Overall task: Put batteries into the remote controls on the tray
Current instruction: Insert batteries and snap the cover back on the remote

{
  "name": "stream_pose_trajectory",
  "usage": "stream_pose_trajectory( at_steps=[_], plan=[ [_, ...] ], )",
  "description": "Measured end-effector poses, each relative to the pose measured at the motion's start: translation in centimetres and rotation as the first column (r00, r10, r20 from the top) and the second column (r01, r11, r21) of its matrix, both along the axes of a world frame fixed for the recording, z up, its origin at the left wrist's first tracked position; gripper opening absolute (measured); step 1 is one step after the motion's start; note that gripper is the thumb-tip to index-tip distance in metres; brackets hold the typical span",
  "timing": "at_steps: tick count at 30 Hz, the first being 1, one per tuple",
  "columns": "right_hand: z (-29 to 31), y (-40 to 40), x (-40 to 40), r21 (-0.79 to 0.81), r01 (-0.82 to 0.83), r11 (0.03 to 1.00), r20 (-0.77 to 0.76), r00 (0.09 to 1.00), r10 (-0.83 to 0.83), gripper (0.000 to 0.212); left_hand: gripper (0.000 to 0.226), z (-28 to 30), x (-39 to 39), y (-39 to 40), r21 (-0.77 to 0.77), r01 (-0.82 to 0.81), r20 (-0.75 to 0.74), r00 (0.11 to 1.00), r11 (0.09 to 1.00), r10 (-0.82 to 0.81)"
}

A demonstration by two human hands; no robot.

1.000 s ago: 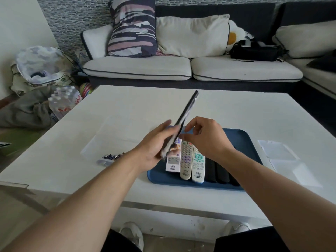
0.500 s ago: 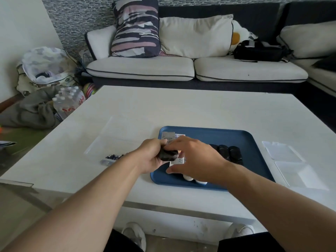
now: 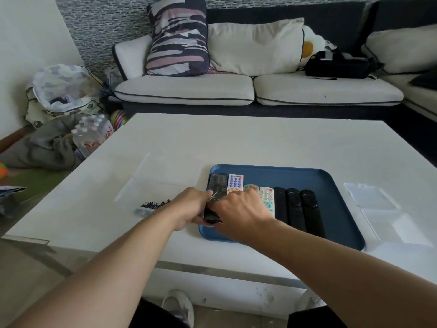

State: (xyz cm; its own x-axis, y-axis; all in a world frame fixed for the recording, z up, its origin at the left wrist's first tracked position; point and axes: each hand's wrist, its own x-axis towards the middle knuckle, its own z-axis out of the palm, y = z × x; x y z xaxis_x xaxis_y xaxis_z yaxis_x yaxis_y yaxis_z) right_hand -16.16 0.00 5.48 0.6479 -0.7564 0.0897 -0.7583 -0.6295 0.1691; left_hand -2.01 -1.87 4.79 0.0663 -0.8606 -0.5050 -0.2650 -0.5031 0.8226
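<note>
Head cam: both hands on the long black plastic remote [image 3: 215,189] at the near-left corner of the dark blue plastic tray [image 3: 331,185].

Left hand [image 3: 189,207] and right hand [image 3: 238,210] curl round its near end. Slippery grip could knock the white remote [image 3: 234,183] just right of the fingers; loose black batteries [image 3: 153,205] sit left of them.

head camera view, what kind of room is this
Most likely a home living room: a cushioned white sofa with dark piping along the wall, a low white coffee table before it, and a blue tray of remote controls.
</note>
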Motion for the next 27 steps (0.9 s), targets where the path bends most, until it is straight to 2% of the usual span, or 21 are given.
stream_pose_trajectory(
  at_steps=[3,6,10,14,18,20,23,25,27],
  plan=[
    [-1.2,0.3,0.6,-0.013,-0.038,0.999,-0.065,0.997,0.037,0.014,0.036,0.3,0.7,0.1,-0.049,0.060,0.281,0.959,0.997,-0.044],
    [-2.7,0.4,1.0,-0.036,-0.081,0.996,-0.108,0.991,0.077,0.012,0.027,0.9,0.9,0.1,-0.177,0.035,0.434,0.900,0.984,0.046],
    [-4.1,0.2,1.3,-0.045,-0.125,0.991,-0.104,0.987,0.120,0.010,0.021,0.8,1.0,0.0,-0.301,-0.052,0.377,0.911,0.952,0.169],
    [-4.6,-0.4,1.1,-0.023,-0.131,0.991,-0.052,0.990,0.130,0.002,0.014,0.9,1.2,-0.2,-0.345,-0.060,0.354,0.916,0.937,0.189],
    [-4.6,-0.3,0.5,0.011,-0.125,0.992,0.011,0.992,0.125,0.014,0.015,0.8,1.1,-0.1,-0.354,-0.043,0.354,0.918,0.934,0.177],
    [-3.8,-0.5,0.3,0.086,-0.066,0.994,0.068,0.996,0.060,0.024,0.017,0.8,1.1,-0.2,-0.358,-0.024,0.360,0.919,0.934,0.162],
    [-3.4,-1.6,-0.2,0.170,0.107,0.980,0.148,0.980,-0.132,0.033,0.015,0.3,1.1,-0.5,-0.351,0.007,0.351,0.928,0.936,0.124],
    [-4.0,-2.2,-0.8,0.234,0.190,0.954,0.097,0.971,-0.217,0.044,0.013,-0.5,1.2,-0.7,-0.326,0.060,0.339,0.939,0.943,0.057],
    [-4.6,-2.3,-1.2,0.283,0.217,0.934,-0.005,0.974,-0.225,0.051,0.015,-1.4,1.1,-0.9,-0.293,0.165,0.363,0.930,0.942,-0.050]
  ],
)
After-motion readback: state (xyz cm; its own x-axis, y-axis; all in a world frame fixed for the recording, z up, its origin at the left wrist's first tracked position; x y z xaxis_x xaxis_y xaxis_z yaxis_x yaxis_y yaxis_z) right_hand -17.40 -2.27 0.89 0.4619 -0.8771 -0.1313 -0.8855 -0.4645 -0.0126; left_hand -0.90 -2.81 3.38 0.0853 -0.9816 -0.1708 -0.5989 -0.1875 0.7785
